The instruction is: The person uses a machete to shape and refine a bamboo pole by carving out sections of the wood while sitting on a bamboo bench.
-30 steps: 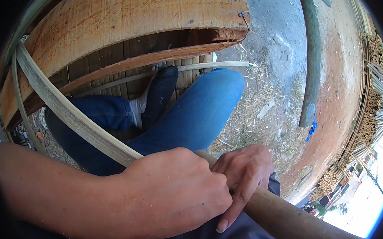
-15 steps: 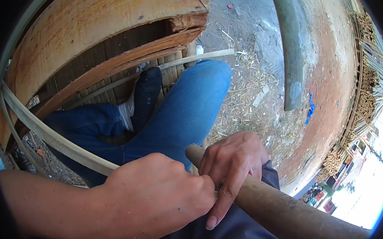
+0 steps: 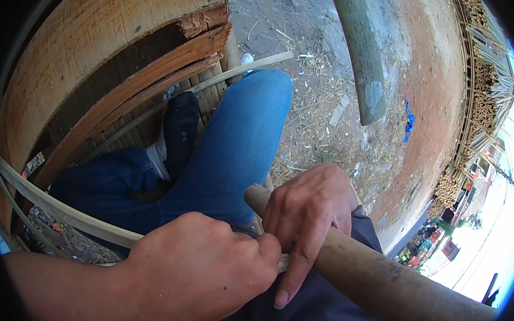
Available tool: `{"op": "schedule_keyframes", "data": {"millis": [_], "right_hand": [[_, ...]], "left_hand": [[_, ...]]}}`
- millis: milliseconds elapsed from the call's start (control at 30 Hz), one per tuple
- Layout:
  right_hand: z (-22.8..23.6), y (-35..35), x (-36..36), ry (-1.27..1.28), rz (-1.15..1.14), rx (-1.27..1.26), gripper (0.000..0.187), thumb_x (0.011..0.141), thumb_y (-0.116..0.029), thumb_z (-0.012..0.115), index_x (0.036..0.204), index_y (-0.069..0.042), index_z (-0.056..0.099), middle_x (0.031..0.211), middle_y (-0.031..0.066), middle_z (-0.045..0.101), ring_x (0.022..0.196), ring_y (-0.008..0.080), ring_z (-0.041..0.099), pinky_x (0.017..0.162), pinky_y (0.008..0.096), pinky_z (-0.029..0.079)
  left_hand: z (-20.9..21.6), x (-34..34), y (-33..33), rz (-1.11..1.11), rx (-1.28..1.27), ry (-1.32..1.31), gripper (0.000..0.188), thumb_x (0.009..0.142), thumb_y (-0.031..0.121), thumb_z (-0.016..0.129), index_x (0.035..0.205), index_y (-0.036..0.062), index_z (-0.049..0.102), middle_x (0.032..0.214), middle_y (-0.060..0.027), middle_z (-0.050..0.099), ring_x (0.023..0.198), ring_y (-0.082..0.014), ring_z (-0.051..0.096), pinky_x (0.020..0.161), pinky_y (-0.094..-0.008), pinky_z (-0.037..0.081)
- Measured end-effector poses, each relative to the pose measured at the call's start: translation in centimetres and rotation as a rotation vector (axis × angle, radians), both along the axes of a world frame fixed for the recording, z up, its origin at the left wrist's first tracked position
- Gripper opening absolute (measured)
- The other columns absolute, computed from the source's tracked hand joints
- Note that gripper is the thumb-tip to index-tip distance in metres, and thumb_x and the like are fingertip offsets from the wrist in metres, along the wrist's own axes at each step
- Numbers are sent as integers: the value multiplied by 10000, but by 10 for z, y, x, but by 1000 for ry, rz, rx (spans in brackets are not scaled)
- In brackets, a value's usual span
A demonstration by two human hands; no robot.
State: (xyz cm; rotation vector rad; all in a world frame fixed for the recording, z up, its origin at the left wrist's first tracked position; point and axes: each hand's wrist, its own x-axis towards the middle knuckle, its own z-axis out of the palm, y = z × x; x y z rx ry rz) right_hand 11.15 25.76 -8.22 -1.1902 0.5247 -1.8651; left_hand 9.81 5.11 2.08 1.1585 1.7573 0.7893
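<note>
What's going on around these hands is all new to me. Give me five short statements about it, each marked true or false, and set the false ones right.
1. The left hand is closed around a long, pale, flat strip. True.
2. The right hand grips a thick, round brown pole. True.
3. The small tangle at the right is bright yellow. False: the small tangle, right of the round grey-green pole, is bright blue.
4. The foot next to the blue denim leg is bare. False: it wears a dark sock, beside the blue denim leg.
5. The two hands are far apart. False: they are close together.
</note>
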Motion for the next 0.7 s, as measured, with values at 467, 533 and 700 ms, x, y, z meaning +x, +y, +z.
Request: {"op": "schedule_keyframes", "data": {"millis": [467,533,700], "right_hand": [[-23,-37,-6,-92,165,-496,472,954,-325,620,1244,44,669,553,64,553,443,223,556,460,339,432],[-28,-54,-23,-63,237,-584,422,949,-354,605,1129,14,708,599,72,580,451,204,577,461,309,447],[-32,-47,-15,-212,131,-316,586,844,-482,669,1253,-66,612,615,51,607,468,189,602,478,298,478]], "left_hand": [[5,8,2,135,32,-71,159,822,164,625,801,15,575,554,-126,621,514,-303,675,481,-414,541],[30,12,11,176,266,-156,158,815,159,617,797,9,570,556,-123,620,538,-320,680,519,-428,555],[12,11,3,242,208,10,208,723,134,678,863,-19,675,683,-185,661,684,-385,696,589,-488,552]]}}
